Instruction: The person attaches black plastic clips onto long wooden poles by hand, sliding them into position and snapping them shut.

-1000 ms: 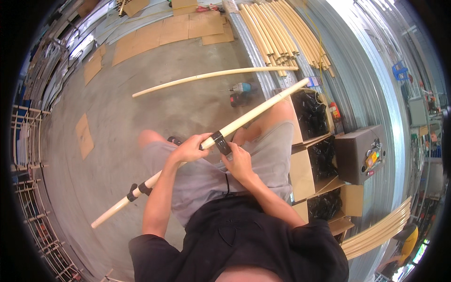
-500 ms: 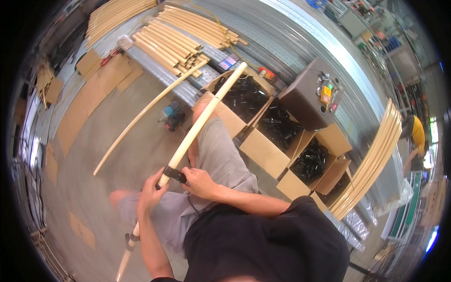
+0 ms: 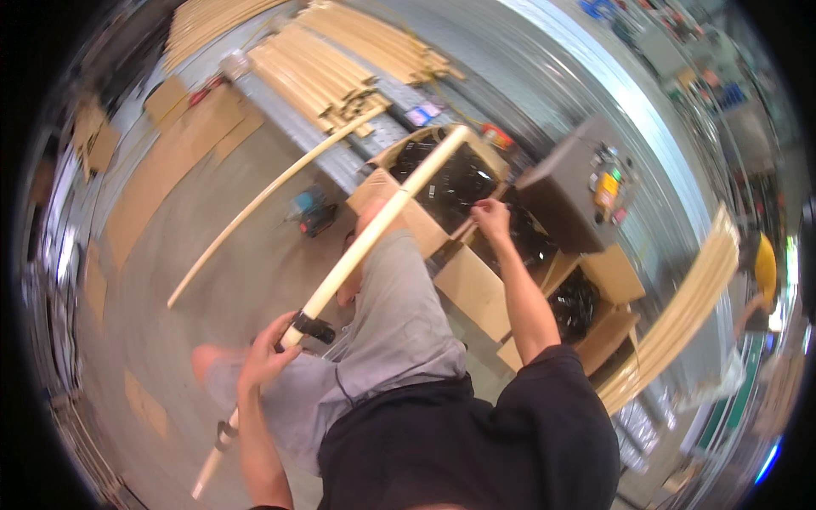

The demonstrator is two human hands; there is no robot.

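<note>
A long cream tube (image 3: 374,234) slants across my lap, its upper end above a box of black parts. My left hand (image 3: 269,353) is closed round its lower part. Just above that hand, a black clamp-like fitting (image 3: 313,327) sits around the tube. Lower down, another dark fitting (image 3: 226,435) is on the tube, past my left forearm. My right hand (image 3: 493,221) is over the edge between two open boxes, its fingers curled together; whether anything is in them is hidden. Small black parts (image 3: 450,183) fill the nearest cardboard box (image 3: 408,204).
Another box of black parts (image 3: 574,302) stands at the right. Beyond lies a brown block (image 3: 565,187) with an orange-labelled item on it. Stacks of cream tubes (image 3: 310,72) rest on metal profiles. A curved tube (image 3: 263,208) and a teal power tool (image 3: 310,211) are to the left.
My right hand has left the black fitting on the tube and moved up and right to the boxes. My left hand still holds the tube, which has shifted slightly.
</note>
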